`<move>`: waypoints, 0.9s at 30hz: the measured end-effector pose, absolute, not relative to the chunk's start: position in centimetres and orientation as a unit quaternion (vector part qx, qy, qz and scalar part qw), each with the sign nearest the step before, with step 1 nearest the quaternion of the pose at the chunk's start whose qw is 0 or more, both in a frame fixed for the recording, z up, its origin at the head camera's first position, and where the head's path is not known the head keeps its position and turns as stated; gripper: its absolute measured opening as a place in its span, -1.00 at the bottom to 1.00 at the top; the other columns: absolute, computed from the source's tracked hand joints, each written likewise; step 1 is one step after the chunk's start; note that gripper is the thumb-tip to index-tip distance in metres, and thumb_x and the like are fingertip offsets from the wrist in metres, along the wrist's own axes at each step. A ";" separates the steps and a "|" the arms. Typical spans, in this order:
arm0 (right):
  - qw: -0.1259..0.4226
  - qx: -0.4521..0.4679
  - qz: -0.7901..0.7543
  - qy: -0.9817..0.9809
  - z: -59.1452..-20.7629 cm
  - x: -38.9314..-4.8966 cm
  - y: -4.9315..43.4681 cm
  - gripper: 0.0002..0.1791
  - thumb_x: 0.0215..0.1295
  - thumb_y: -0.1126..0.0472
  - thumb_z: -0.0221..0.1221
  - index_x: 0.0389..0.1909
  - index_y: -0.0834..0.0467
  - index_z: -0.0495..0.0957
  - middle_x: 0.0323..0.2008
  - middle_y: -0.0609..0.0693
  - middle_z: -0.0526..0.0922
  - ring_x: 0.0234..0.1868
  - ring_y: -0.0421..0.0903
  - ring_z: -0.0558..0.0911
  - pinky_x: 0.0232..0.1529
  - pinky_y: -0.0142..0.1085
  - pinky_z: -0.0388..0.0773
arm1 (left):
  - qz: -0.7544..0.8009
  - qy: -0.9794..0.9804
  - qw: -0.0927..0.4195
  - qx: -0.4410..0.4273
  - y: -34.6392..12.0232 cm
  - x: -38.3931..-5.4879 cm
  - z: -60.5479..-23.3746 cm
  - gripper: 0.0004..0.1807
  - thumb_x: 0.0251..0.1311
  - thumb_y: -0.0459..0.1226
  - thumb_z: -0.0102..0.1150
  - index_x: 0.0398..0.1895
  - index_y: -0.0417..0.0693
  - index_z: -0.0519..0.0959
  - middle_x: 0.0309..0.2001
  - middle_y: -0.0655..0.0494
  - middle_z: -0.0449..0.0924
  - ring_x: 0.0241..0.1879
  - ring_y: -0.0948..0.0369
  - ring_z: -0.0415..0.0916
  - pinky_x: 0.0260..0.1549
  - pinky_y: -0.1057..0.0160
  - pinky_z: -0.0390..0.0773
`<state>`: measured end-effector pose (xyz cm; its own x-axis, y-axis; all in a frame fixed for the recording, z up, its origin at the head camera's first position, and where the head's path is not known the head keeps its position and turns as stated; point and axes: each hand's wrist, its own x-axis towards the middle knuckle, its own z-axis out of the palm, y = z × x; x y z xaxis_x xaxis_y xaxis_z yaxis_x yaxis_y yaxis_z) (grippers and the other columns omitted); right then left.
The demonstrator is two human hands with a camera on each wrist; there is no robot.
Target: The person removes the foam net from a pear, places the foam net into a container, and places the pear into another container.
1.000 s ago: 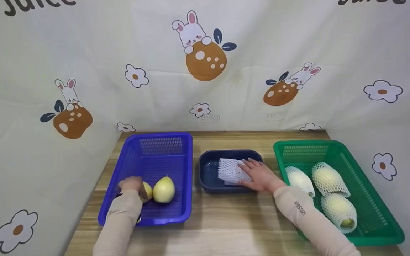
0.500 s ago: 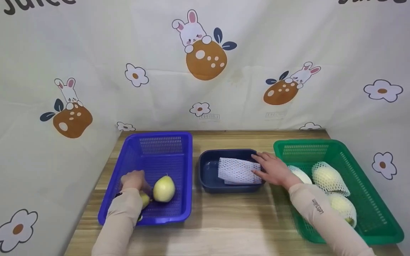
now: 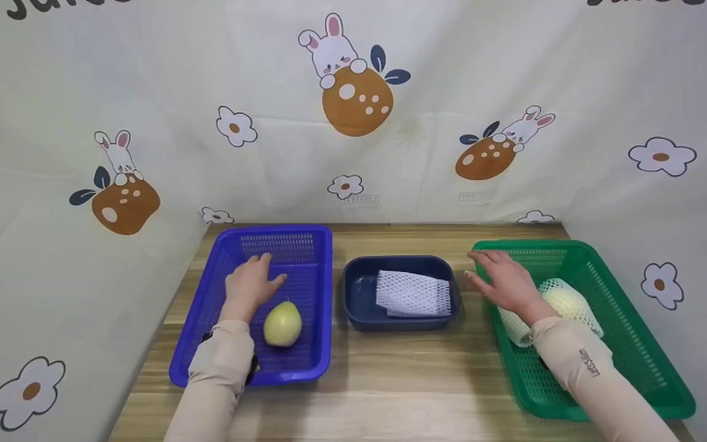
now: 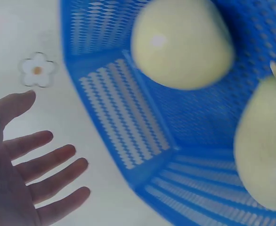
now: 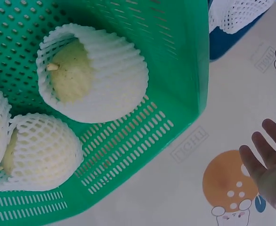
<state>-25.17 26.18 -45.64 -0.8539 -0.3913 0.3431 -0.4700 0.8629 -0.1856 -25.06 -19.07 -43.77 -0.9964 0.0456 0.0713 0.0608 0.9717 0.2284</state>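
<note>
My left hand [image 3: 252,283] hovers over the blue basket [image 3: 328,294] with fingers extended, holding nothing. In that basket a bare pale-yellow pear [image 3: 282,324] lies near the hand. The left wrist view shows a second bare pear [image 4: 182,44], which my left arm hides from the head view. My right hand [image 3: 509,282], fingers spread and holding nothing, is over the left rim of the green basket [image 3: 648,344]. Pears in white foam nets [image 3: 568,305] lie in that basket, partly covered by my sleeve; the right wrist view shows a netted pear [image 5: 98,75] with its stem end uncovered.
Between the baskets stands a dark blue tray [image 3: 359,316] with flat white foam nets [image 3: 413,294] in it. All three containers are on a wood-grain table [image 3: 384,380]. A printed cloth [image 3: 427,153] hangs behind and along both sides.
My left hand has let go of a pear in the blue basket and moved up and away. My right hand has left the foam nets in the tray and moved right to the green basket.
</note>
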 end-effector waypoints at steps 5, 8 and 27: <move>0.177 0.197 0.138 -0.954 -45.1 -24.7 27.4 -0.56 0.19 0.04 0.09 0.01 0.23 0.45 -0.07 0.18 0.49 0.00 0.12 0.39 -0.15 0.03 0.38 | -0.140 -0.984 0.100 -0.051 -17.3 -24.4 -43.0 -0.44 0.05 -0.04 0.13 0.07 -0.18 0.40 -0.09 -0.18 0.46 -0.23 -0.09 0.46 -0.35 -0.07 0.44; 0.174 0.175 0.141 -0.959 -44.6 -24.4 28.3 -0.58 0.19 0.04 0.09 -0.01 0.21 0.47 -0.08 0.19 0.50 -0.02 0.13 0.40 -0.23 0.05 0.40 | -0.150 -0.978 0.126 -0.066 -16.4 -23.9 -42.8 -0.47 0.04 -0.04 0.14 0.03 -0.16 0.43 -0.15 -0.13 0.49 -0.26 -0.06 0.47 -0.36 -0.03 0.45; -0.068 0.087 0.154 -0.982 -43.0 -22.4 35.0 -0.37 0.23 -0.11 -0.03 0.01 0.40 0.37 -0.11 0.38 0.44 -0.13 0.29 0.43 -0.25 0.11 0.36 | -0.185 -0.966 0.132 -0.123 -12.5 -20.8 -46.2 -0.50 0.00 -0.02 0.16 -0.04 -0.13 0.47 -0.22 -0.06 0.51 -0.28 -0.02 0.48 -0.36 0.03 0.46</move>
